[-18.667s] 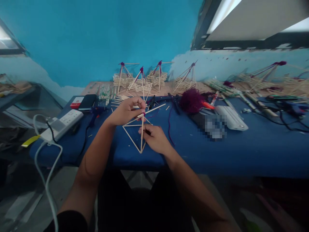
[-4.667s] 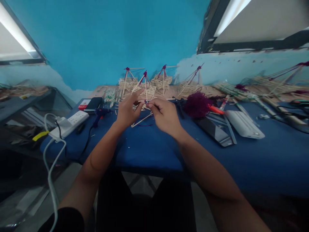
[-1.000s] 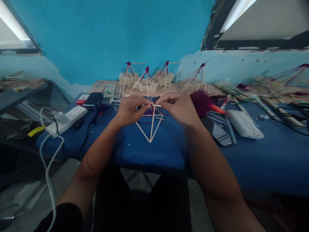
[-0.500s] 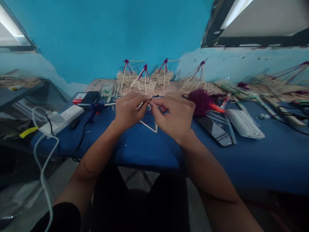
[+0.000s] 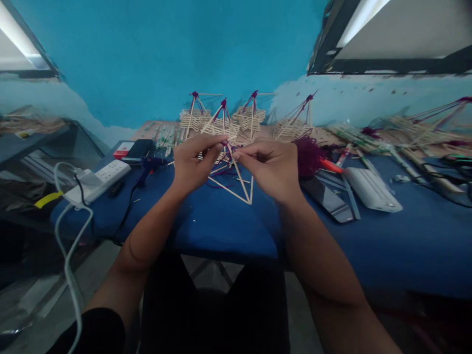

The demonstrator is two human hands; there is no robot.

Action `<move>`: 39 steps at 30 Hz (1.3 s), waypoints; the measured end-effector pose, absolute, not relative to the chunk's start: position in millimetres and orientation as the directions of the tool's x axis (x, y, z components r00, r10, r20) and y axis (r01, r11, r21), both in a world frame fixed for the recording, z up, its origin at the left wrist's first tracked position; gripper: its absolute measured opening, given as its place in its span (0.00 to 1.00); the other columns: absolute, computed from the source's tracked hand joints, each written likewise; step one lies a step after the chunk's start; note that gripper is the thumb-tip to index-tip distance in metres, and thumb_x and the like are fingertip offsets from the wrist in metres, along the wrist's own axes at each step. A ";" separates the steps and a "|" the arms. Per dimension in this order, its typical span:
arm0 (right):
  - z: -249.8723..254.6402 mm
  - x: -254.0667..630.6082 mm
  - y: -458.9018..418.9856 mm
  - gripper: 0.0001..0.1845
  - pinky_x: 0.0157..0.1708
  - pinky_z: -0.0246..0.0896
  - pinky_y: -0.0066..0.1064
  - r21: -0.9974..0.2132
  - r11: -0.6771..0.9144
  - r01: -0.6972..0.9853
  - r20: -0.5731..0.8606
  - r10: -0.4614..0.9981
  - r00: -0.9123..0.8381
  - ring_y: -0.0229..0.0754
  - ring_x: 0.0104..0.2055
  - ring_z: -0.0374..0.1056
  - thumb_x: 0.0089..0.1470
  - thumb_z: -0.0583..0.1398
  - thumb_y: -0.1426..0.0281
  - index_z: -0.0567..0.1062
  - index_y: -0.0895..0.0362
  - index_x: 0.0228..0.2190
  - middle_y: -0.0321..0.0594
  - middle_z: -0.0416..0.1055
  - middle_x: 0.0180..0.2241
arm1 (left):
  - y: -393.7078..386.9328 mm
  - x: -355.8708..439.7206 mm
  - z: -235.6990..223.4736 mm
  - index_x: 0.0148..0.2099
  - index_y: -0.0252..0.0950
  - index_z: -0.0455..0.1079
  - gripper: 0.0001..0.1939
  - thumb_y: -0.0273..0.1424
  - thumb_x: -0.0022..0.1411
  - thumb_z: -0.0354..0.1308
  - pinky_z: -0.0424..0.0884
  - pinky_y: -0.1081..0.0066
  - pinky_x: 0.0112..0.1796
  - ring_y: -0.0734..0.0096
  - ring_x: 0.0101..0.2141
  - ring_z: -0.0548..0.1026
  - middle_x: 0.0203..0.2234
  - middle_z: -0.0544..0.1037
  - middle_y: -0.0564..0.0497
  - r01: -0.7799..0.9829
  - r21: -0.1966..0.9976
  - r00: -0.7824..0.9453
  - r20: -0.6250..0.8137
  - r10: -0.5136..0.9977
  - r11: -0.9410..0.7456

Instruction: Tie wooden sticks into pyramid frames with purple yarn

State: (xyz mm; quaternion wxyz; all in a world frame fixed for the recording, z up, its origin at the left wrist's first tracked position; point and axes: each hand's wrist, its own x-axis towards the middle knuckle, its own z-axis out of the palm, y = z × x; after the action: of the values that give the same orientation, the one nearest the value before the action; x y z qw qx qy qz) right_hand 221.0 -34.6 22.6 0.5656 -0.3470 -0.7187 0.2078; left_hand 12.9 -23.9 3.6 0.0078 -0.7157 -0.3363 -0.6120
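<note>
Between my hands stands a stick frame (image 5: 241, 183) of thin pale sticks, with purple yarn (image 5: 220, 186) near its top and along its lower part. My left hand (image 5: 195, 160) pinches the top of the frame where sticks and yarn meet. Just right of that, my right hand (image 5: 275, 164) is closed with thumb and forefinger together at the upper end of a slanting stick; whether yarn is also in that pinch is too small to tell. One pointed corner of the frame reaches toward me on the blue table cover (image 5: 221, 221). My fingers hide part of the top.
Several finished-looking stick pieces (image 5: 223, 123) with purple tops stand along the wall. A purple yarn bundle (image 5: 311, 155), a phone (image 5: 328, 199) and a white power bank (image 5: 372, 189) lie right. Left are a glue gun (image 5: 147, 167), a power strip (image 5: 105, 177) and a dark box (image 5: 138, 150).
My hands have moved slightly apart at the top of the frame. The frame has turned, its near corner shifting right, and more of its sticks and yarn now show.
</note>
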 end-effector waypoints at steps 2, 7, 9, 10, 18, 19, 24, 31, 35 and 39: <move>22.5 221.5 -32.3 0.12 0.32 0.63 0.34 -0.739 0.634 0.226 0.623 0.772 -0.130 0.41 0.31 0.70 0.59 0.72 0.59 0.87 0.53 0.28 0.39 0.78 0.28 | -23.9 11.8 3.9 0.51 0.43 0.89 0.17 0.48 0.78 0.65 0.80 0.66 0.42 0.66 0.39 0.85 0.41 0.91 0.46 0.461 0.440 0.006 0.867 0.498 -0.771; 24.7 220.3 -32.8 0.12 0.30 0.62 0.31 -0.811 0.556 0.185 0.528 0.830 -0.181 0.39 0.29 0.68 0.59 0.68 0.61 0.86 0.54 0.28 0.37 0.76 0.25 | -17.3 4.9 3.0 0.51 0.44 0.89 0.21 0.54 0.75 0.67 0.81 0.65 0.39 0.65 0.38 0.86 0.41 0.91 0.47 0.398 0.522 -0.064 0.836 0.545 -0.754; 25.3 219.9 -34.2 0.13 0.29 0.62 0.31 -0.834 0.508 0.215 0.456 0.854 -0.249 0.38 0.26 0.67 0.61 0.67 0.62 0.85 0.55 0.28 0.37 0.75 0.24 | -15.3 2.3 2.6 0.51 0.44 0.89 0.21 0.54 0.75 0.68 0.82 0.65 0.40 0.65 0.39 0.86 0.42 0.91 0.47 0.360 0.528 -0.064 0.837 0.544 -0.769; 25.0 219.9 -34.7 0.14 0.29 0.63 0.30 -0.841 0.486 0.236 0.413 0.860 -0.298 0.38 0.26 0.68 0.62 0.66 0.62 0.84 0.55 0.27 0.37 0.77 0.25 | -15.1 1.5 2.6 0.51 0.44 0.89 0.20 0.53 0.75 0.68 0.82 0.65 0.40 0.64 0.39 0.86 0.42 0.91 0.47 0.346 0.527 -0.055 0.837 0.544 -0.776; 23.1 219.3 -37.1 0.16 0.30 0.48 0.34 -0.465 0.651 0.600 0.416 0.759 -0.502 0.36 0.24 0.59 0.63 0.61 0.74 0.75 0.55 0.22 0.36 0.68 0.20 | -18.9 -0.5 7.2 0.49 0.42 0.90 0.12 0.43 0.74 0.70 0.82 0.68 0.40 0.65 0.40 0.87 0.41 0.92 0.46 0.339 0.547 0.055 0.801 0.596 -0.766; 25.1 219.5 -38.8 0.17 0.31 0.47 0.35 -0.427 0.673 0.604 0.383 0.740 -0.553 0.36 0.24 0.57 0.62 0.60 0.76 0.72 0.56 0.22 0.36 0.68 0.20 | -18.1 -1.9 8.1 0.49 0.42 0.90 0.11 0.42 0.73 0.71 0.81 0.68 0.39 0.65 0.39 0.87 0.41 0.92 0.46 0.349 0.555 0.066 0.790 0.610 -0.755; 35.6 229.4 -46.7 0.23 0.31 0.45 0.35 -0.442 0.726 0.526 0.249 0.663 -0.706 0.34 0.23 0.52 0.66 0.61 0.72 0.65 0.56 0.18 0.32 0.60 0.18 | -12.7 -11.0 11.3 0.46 0.41 0.90 0.09 0.39 0.70 0.72 0.82 0.68 0.39 0.64 0.40 0.88 0.41 0.92 0.46 0.351 0.604 0.117 0.730 0.674 -0.716; 31.4 254.6 -19.8 0.16 0.29 0.53 0.33 -0.729 0.551 0.406 0.430 0.830 -0.355 0.39 0.26 0.64 0.62 0.62 0.66 0.79 0.56 0.23 0.37 0.70 0.22 | -9.2 -16.5 11.0 0.46 0.43 0.91 0.09 0.39 0.66 0.76 0.84 0.67 0.40 0.64 0.40 0.88 0.41 0.92 0.47 0.237 0.676 0.165 0.680 0.715 -0.698; 34.6 260.8 -9.9 0.12 0.27 0.58 0.30 -0.840 0.491 0.229 0.363 0.824 -0.435 0.37 0.27 0.66 0.57 0.63 0.67 0.83 0.56 0.26 0.39 0.75 0.24 | -5.9 -15.4 7.8 0.45 0.43 0.91 0.09 0.40 0.65 0.76 0.84 0.66 0.39 0.64 0.39 0.89 0.40 0.92 0.47 0.225 0.683 0.172 0.674 0.718 -0.695; 43.7 264.2 -22.4 0.14 0.27 0.65 0.28 -0.892 0.424 0.156 0.216 0.704 -0.677 0.37 0.27 0.72 0.62 0.69 0.60 0.90 0.56 0.40 0.39 0.82 0.29 | -4.0 -15.2 7.3 0.45 0.42 0.91 0.09 0.38 0.65 0.75 0.84 0.68 0.40 0.64 0.40 0.89 0.40 0.92 0.47 0.218 0.679 0.153 0.686 0.712 -0.701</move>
State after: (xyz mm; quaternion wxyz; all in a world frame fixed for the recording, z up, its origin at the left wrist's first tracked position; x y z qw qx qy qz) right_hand 264.2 -22.4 43.7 0.2961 -0.2718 -0.7901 0.4627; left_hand -15.2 -4.0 7.3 -0.2176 -0.7276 -0.3195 -0.5668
